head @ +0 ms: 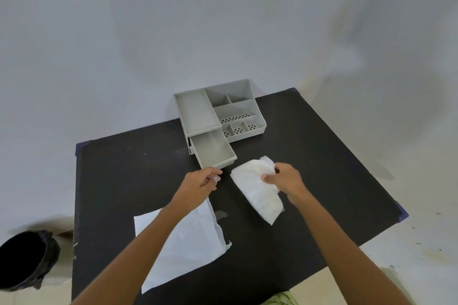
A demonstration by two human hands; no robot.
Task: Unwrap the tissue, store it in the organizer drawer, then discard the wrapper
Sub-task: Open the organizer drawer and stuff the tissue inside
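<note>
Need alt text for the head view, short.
Right hand grips a folded white tissue above a black table, near a grey organizer's open drawer. Left hand hovers by the drawer; flat white wrapper lies below.

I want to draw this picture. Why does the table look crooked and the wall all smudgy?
Head view: the wide-angle lens skews the black table and stretches both arms; the wall looks smudgy with soft grey shadows and blur; the organizer and tissue look sharper.
</note>
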